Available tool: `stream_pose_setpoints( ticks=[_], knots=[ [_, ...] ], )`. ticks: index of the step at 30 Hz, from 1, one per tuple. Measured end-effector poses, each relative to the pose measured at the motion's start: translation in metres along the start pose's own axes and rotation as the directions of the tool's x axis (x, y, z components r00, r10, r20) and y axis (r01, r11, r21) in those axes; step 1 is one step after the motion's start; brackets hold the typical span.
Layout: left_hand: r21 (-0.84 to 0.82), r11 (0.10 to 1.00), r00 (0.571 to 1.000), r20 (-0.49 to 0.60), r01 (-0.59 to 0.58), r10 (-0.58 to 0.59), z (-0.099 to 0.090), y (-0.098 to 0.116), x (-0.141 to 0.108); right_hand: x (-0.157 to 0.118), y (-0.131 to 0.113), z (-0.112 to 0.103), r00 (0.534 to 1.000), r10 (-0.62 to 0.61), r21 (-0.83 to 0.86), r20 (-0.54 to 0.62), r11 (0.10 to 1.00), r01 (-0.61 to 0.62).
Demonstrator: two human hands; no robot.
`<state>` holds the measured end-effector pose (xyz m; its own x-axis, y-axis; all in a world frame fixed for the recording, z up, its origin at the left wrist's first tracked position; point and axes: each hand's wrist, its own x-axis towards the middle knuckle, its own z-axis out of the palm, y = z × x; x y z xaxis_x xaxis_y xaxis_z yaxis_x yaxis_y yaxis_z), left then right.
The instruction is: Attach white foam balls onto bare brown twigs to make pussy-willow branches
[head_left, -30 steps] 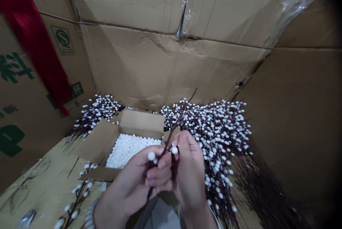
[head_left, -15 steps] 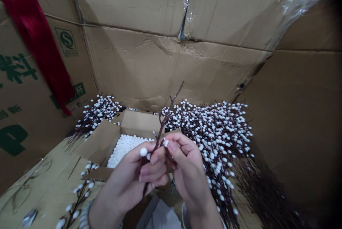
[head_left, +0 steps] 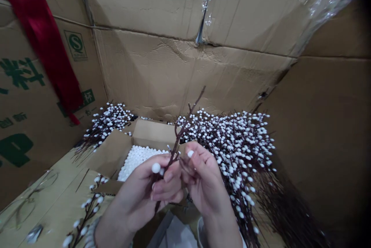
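Cardboard backdrop [head_left: 145,70], forked twig [head_left: 176,147] (dark brown)

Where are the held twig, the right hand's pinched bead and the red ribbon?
Held twig [head_left: 176,145]: head view, on the stem.
Pinched bead [head_left: 190,153]: head view, exposed white side.
Red ribbon [head_left: 48,43]: head view, middle of the strip.

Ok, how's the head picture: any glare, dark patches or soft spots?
Head view: glints on the clear plastic wrap, upper right; head view: black shading down the right edge; head view: dark brown bundle of thin stems dim and soft, lower right; head view: round white ball in the right hand, readable.
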<state>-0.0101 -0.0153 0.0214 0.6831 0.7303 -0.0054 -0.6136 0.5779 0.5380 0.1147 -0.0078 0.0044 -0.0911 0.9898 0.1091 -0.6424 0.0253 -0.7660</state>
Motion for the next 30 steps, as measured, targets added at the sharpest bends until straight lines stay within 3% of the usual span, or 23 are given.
stream_pose_setpoints(
  ticks=[5, 7, 9, 10, 12, 14, 16, 17, 20, 24, 26, 28, 30],
  knots=[
    [-0.028, 0.999, 0.999, -0.039, -0.029, 0.028, -0.007, 0.006, -0.005, -0.012, -0.022, -0.021, 0.948, -0.243, -0.119, -0.206, 0.968, 0.222],
    [-0.035, 0.998, 0.998, -0.053, -0.045, 0.044, -0.010, 0.009, -0.006, -0.026, -0.035, -0.045, 0.887, -0.337, -0.262, -0.316, 0.929, 0.260],
    [-0.019, 0.999, 0.996, -0.077, -0.044, 0.042, -0.013, 0.012, -0.006, -0.046, -0.049, -0.081, 0.781, -0.464, -0.512, -0.419, 0.831, 0.219],
    [-0.009, 0.999, 0.992, -0.116, -0.050, 0.049, -0.014, 0.013, -0.006, -0.057, -0.057, -0.101, 0.694, -0.556, -0.672, -0.457, 0.727, 0.140],
    [0.010, 0.998, 0.987, -0.146, -0.059, 0.060, -0.015, 0.014, -0.006, -0.084, -0.075, -0.144, 0.482, -0.765, -0.904, -0.428, 0.354, -0.241],
    [0.046, 0.997, 0.986, -0.154, -0.064, 0.070, -0.015, 0.013, -0.004, -0.110, -0.095, -0.182, 0.388, -0.817, -0.868, -0.426, 0.249, -0.429],
    [0.078, 0.995, 0.986, -0.153, -0.058, 0.070, -0.013, 0.010, -0.001, -0.132, -0.112, -0.211, 0.335, -0.836, -0.787, -0.435, 0.172, -0.592],
    [0.084, 0.995, 0.986, -0.157, -0.048, 0.061, -0.011, 0.008, 0.000, -0.140, -0.119, -0.222, 0.331, -0.830, -0.737, -0.450, 0.135, -0.662],
    [0.053, 0.999, 0.989, -0.150, -0.003, 0.011, -0.003, 0.004, 0.002, -0.156, -0.130, -0.245, 0.381, -0.768, -0.614, -0.514, 0.020, -0.789],
    [-0.026, 0.999, 0.997, -0.071, 0.032, -0.033, 0.003, 0.002, 0.001, -0.160, -0.133, -0.256, 0.459, -0.704, -0.565, -0.542, -0.099, -0.819],
    [-0.066, 0.997, 0.999, -0.016, 0.036, -0.038, 0.003, 0.002, 0.000, -0.157, -0.134, -0.252, 0.469, -0.712, -0.562, -0.523, -0.125, -0.817],
    [-0.114, 0.992, 0.997, 0.050, 0.060, -0.055, 0.002, 0.001, -0.001, -0.148, -0.136, -0.239, 0.422, -0.743, -0.615, -0.520, -0.017, -0.789],
    [-0.173, 0.980, 0.991, 0.106, 0.099, -0.081, 0.000, 0.001, -0.002, -0.134, -0.137, -0.216, 0.384, -0.746, -0.752, -0.544, 0.231, -0.617]
  ],
)
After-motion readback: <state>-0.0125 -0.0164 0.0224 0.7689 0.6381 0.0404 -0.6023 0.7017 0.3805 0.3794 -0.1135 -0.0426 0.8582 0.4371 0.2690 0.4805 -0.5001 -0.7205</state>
